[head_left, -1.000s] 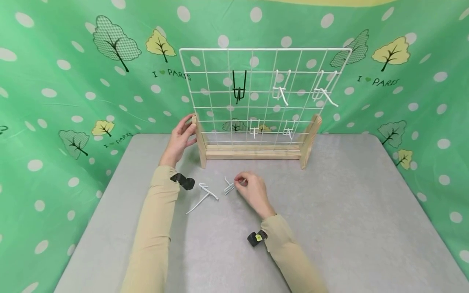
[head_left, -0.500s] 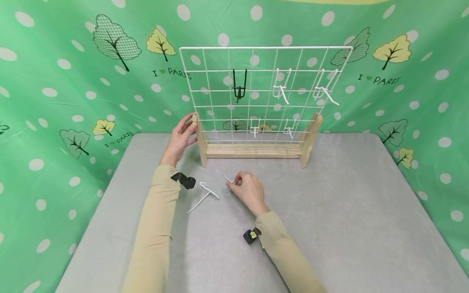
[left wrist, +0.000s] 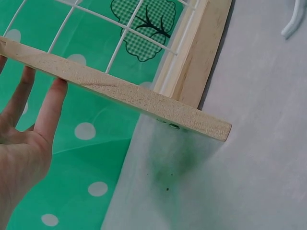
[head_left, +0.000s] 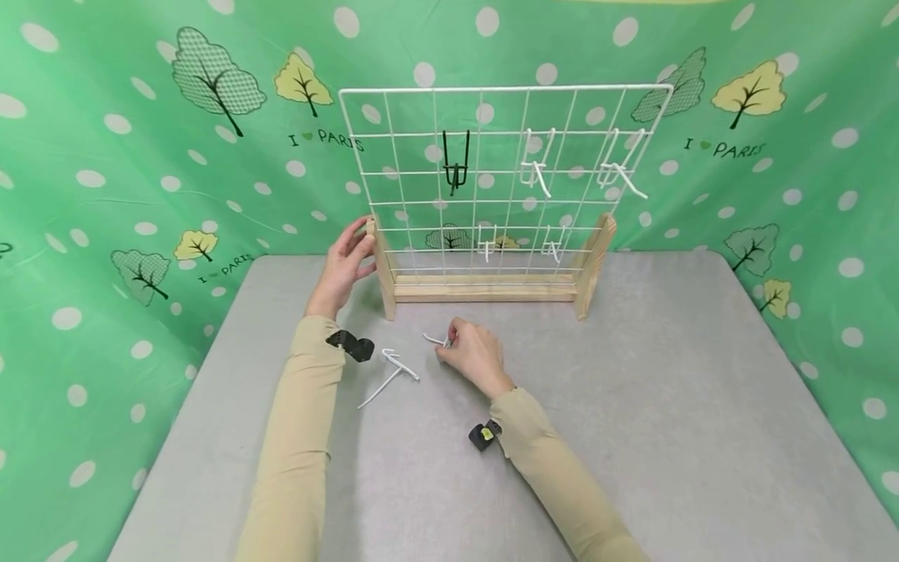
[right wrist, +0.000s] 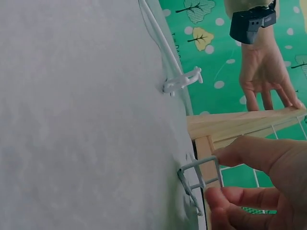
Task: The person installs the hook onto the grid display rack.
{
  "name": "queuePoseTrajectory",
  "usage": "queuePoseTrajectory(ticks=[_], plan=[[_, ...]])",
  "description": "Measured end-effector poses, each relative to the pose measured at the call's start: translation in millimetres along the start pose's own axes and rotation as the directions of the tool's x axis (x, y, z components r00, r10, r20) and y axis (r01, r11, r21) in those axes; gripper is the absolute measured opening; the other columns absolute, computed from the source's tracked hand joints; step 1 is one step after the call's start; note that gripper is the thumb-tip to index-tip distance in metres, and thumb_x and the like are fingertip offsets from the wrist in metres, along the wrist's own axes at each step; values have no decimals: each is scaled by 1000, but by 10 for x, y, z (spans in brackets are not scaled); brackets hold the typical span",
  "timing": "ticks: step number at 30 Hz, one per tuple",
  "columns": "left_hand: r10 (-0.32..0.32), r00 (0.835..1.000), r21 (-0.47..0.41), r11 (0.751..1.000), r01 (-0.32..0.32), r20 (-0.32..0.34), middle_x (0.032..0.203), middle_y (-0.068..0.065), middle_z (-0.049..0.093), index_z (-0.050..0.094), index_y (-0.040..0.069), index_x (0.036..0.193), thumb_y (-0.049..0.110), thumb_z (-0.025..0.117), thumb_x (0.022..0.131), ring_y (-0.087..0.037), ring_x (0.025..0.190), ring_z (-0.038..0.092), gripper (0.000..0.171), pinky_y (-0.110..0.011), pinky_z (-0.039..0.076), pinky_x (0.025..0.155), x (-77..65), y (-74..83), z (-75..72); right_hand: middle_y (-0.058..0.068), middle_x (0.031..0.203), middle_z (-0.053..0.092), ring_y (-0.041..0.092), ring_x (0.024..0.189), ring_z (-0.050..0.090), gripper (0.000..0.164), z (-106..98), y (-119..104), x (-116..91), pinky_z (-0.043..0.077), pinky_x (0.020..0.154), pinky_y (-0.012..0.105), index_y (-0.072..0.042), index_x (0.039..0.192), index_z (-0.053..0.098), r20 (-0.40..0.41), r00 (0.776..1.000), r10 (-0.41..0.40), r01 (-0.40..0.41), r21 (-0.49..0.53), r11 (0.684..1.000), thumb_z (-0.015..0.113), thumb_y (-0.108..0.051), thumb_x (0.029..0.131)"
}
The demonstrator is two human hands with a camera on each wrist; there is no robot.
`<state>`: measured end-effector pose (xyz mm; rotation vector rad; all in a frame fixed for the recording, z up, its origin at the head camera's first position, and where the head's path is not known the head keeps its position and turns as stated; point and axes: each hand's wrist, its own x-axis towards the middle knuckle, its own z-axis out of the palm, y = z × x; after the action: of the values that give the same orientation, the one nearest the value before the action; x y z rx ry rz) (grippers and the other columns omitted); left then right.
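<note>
My right hand [head_left: 477, 357] pinches a small white wire hook [right wrist: 197, 163] between thumb and fingertips, close over the table in front of the rack. Its prong points left in the head view, and the fingers partly hide its frame. My left hand [head_left: 344, 261] touches the left wooden post [head_left: 384, 273] of the wire grid rack [head_left: 485, 294]; in the left wrist view its fingers [left wrist: 50, 112] extend straight to the post's outer side. A longer white hook [head_left: 401, 368] lies on the table between my forearms.
On the grid hang a black hook [head_left: 455, 173], two larger white hooks at upper right and two small white hooks low down. Green dotted cloth [head_left: 140, 218] stands behind and beside the grey table [head_left: 688, 406].
My right hand has closed its fingertips on the small hook and shifted it slightly toward the rack, turning its prong further left. The left hand stays at the post.
</note>
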<state>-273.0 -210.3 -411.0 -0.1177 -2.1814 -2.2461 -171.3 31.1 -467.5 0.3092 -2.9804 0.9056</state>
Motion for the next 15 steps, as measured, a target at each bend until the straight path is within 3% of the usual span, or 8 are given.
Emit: queuePoseTrajectory(ticks=[15], plan=[[17,1000,9,1000,-17,2,149,-16,36,37,21,150,29,58,98,-37,127,43,56,-48,47,98,-15,-2,-7,-6,57,51,12,50,45,13,48,-52,-48,36,43,26,-12,77,63,-37,994,-103,101,-50,994,75,-9,73]])
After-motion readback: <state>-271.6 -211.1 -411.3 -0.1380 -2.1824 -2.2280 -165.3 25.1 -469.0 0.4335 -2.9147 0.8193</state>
